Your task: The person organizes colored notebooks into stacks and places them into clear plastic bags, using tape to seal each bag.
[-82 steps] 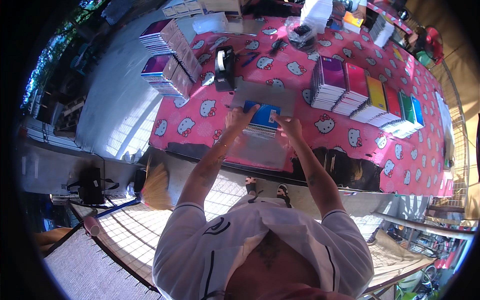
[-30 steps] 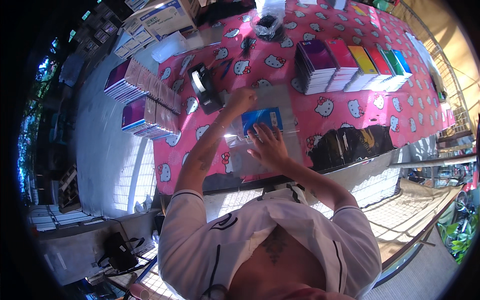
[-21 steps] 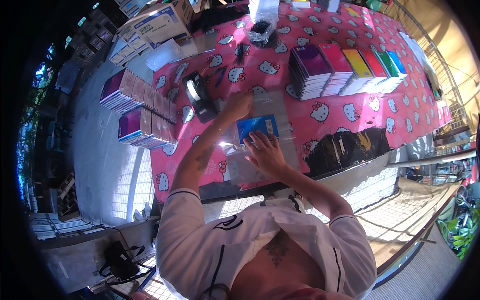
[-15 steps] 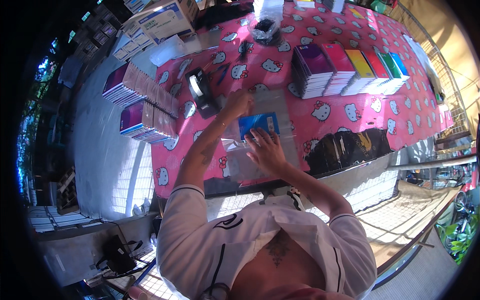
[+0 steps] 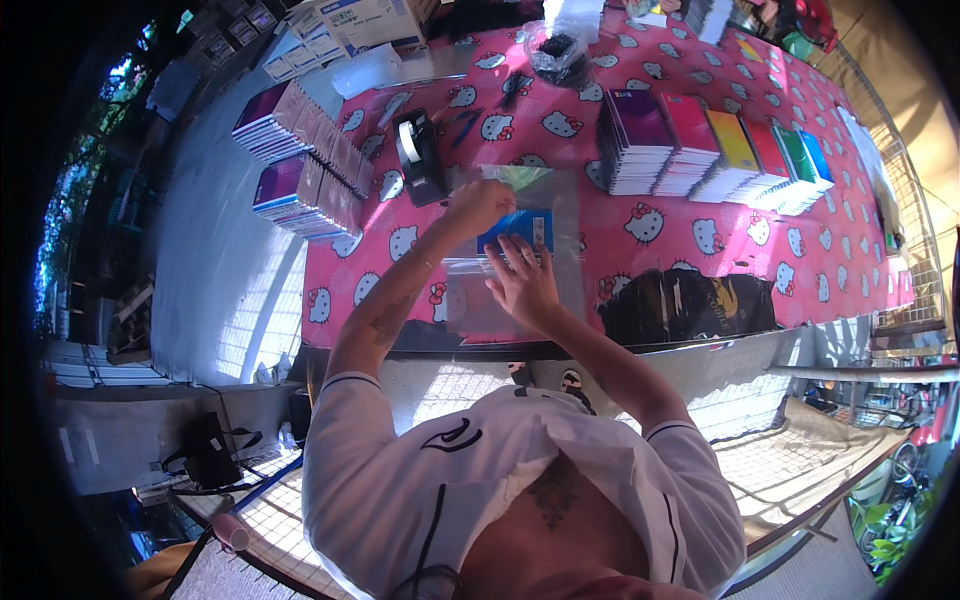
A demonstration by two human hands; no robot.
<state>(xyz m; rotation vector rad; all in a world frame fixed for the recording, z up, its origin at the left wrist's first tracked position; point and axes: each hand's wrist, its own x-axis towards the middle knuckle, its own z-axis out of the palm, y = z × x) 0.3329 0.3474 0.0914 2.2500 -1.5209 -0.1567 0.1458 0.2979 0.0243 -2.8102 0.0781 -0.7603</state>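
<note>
A blue spiral notebook [image 5: 516,228] lies flat on clear plastic sheets or bags [image 5: 567,205] near the front edge of the table. My right hand [image 5: 525,280] rests on its near half with the fingers stretched out and slightly spread. At its far left corner, my left hand [image 5: 482,207] is closed, fingers curled together; what they pinch, if anything, is hidden. Just beyond the left hand stands a black tape dispenser [image 5: 420,165] with a roll of tape.
Stacks of coloured notebooks [image 5: 640,150] stand at the right, more notebook stacks [image 5: 305,195] at the left edge. A black plastic piece [image 5: 690,305] covers the near right edge of the pink patterned tablecloth [image 5: 400,243]. Cardboard boxes [image 5: 370,25] and a bag of black items [image 5: 558,60] are farther back.
The view has shifted a little. My left hand has moved slightly toward the notebook's far edge; my right hand stays flat on the notebook.
</note>
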